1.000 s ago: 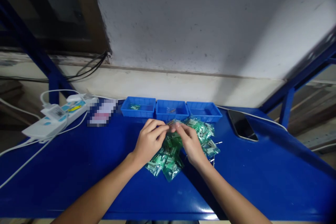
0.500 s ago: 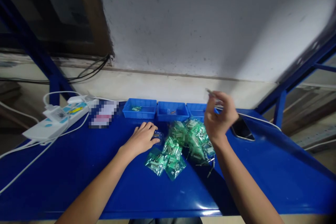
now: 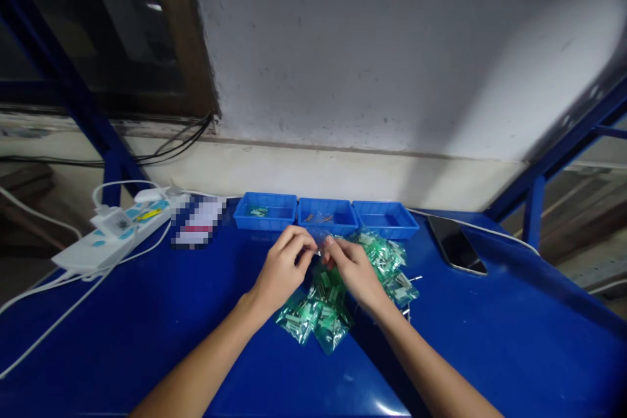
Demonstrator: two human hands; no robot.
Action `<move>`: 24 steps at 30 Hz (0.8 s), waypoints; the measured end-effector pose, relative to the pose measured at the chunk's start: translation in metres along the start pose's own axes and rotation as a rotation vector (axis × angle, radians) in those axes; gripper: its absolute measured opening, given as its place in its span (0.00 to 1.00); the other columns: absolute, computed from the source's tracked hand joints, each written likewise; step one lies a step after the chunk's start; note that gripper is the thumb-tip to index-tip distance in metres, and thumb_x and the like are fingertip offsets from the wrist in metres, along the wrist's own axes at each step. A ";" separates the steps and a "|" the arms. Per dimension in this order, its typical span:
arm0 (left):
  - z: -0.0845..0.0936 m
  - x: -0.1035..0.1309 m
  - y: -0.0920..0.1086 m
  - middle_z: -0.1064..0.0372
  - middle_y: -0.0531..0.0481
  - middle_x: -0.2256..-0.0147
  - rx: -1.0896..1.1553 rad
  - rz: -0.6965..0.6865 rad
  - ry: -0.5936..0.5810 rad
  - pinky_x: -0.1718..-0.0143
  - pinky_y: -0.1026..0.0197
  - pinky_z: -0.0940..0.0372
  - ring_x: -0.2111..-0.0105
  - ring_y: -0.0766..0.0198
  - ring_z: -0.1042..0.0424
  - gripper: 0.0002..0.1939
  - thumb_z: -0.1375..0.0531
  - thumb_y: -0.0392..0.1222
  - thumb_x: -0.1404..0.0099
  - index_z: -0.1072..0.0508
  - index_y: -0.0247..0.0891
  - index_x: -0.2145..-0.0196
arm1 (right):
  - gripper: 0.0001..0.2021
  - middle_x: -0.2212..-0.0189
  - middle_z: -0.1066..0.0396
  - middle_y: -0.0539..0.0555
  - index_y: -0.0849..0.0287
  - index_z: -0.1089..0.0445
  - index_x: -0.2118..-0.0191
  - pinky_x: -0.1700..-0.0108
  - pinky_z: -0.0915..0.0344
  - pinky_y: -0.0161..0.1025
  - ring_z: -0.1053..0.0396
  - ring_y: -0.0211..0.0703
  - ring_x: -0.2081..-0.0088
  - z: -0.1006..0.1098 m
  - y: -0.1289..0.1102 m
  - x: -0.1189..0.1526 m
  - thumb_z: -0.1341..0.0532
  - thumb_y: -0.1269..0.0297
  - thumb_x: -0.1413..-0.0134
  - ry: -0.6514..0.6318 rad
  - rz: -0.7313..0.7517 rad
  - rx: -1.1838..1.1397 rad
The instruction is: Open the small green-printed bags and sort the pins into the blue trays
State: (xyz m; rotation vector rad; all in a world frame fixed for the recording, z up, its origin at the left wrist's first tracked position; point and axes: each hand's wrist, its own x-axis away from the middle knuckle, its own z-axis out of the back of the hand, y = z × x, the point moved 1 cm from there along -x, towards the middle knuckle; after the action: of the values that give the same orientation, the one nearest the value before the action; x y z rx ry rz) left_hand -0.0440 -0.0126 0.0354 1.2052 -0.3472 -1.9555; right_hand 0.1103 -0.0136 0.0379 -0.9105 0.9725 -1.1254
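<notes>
My left hand (image 3: 288,262) and my right hand (image 3: 351,266) meet in front of the middle blue bin (image 3: 327,227). Between their fingertips is a small clear plastic bag (image 3: 319,243), pinched from both sides; its contents are too blurred to make out. Just below and to the right lies a heap of green-tinted plastic packets (image 3: 385,253) holding small pale and metal pieces. Two more packets (image 3: 332,328) lie nearest to me, partly overlapping. Loose metal pins (image 3: 415,279) stick out at the heap's right side.
A left blue bin (image 3: 264,221) holds a green packet; a right blue bin (image 3: 386,227) completes the row along the wall. A phone (image 3: 456,245) lies at the right. At the left are a white power strip (image 3: 93,255) with cables and a blurred-out card (image 3: 198,225).
My right hand has come down and left from its raised position to meet my left hand. The clear bag has left the table and is now between both hands. The view has shifted slightly.
</notes>
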 end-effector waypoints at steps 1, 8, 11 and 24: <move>-0.001 0.001 0.004 0.37 0.48 0.61 0.008 -0.043 -0.026 0.59 0.62 0.36 0.60 0.64 0.33 0.07 0.48 0.32 0.36 0.32 0.38 0.67 | 0.20 0.80 0.37 0.49 0.60 0.35 0.75 0.73 0.44 0.34 0.39 0.36 0.77 -0.001 0.001 -0.001 0.48 0.49 0.43 0.008 -0.001 -0.094; -0.005 -0.002 0.003 0.30 0.48 0.67 0.296 0.325 -0.249 0.65 0.62 0.37 0.67 0.63 0.31 0.13 0.46 0.48 0.36 0.29 0.38 0.60 | 0.04 0.74 0.33 0.49 0.58 0.35 0.67 0.72 0.40 0.34 0.36 0.37 0.73 0.006 0.010 0.002 0.43 0.64 0.46 0.311 0.262 0.050; -0.007 -0.002 -0.004 0.31 0.47 0.72 0.593 0.660 -0.233 0.76 0.66 0.42 0.76 0.67 0.34 0.24 0.53 0.57 0.34 0.28 0.34 0.66 | 0.05 0.71 0.32 0.52 0.57 0.34 0.67 0.66 0.38 0.36 0.34 0.39 0.68 0.007 0.005 0.009 0.46 0.72 0.44 0.252 0.554 0.272; -0.004 0.004 -0.001 0.27 0.47 0.61 -0.196 -0.147 0.029 0.56 0.54 0.36 0.59 0.59 0.32 0.12 0.47 0.34 0.35 0.25 0.41 0.59 | 0.15 0.71 0.29 0.54 0.61 0.29 0.68 0.65 0.37 0.38 0.33 0.42 0.68 -0.001 0.003 0.003 0.45 0.55 0.44 0.048 0.048 -0.099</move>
State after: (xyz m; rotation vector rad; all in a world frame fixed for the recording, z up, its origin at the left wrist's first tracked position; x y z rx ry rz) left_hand -0.0420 -0.0147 0.0305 1.1577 -0.0503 -2.0414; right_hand 0.1105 -0.0163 0.0341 -0.9381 1.0925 -1.0700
